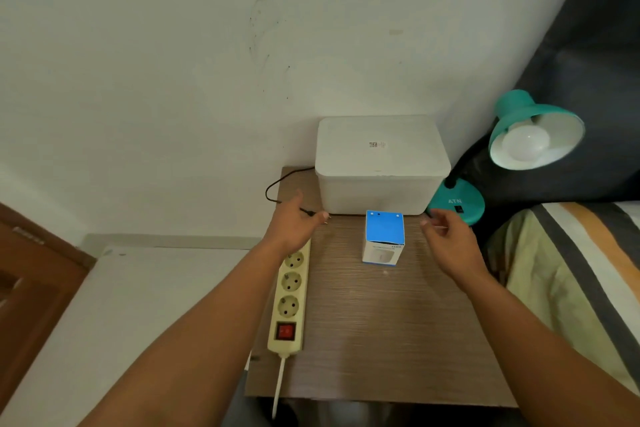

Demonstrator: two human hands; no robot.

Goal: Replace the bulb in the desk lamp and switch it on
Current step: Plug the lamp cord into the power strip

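Observation:
A teal desk lamp (pixel 516 107) stands at the table's back right corner, its base (pixel 465 201) beside the white box. A white bulb (pixel 525 143) sits in the tilted shade. A blue and white bulb carton (pixel 384 237) stands upright mid-table. The lamp's black cable (pixel 273 185) loops at the left to a small plug (pixel 313 213) lying along the fingers of my left hand (pixel 294 222), which seem closed on it. My right hand (pixel 448 239) hovers with loosely curled fingers between the carton and the lamp base, holding nothing.
A cream power strip (pixel 291 291) with a red switch (pixel 285 331) lies along the wooden table's (pixel 381 340) left edge. A lidded white storage box (pixel 381 163) stands against the wall. A bed with striped sheet (pixel 571 270) adjoins on the right.

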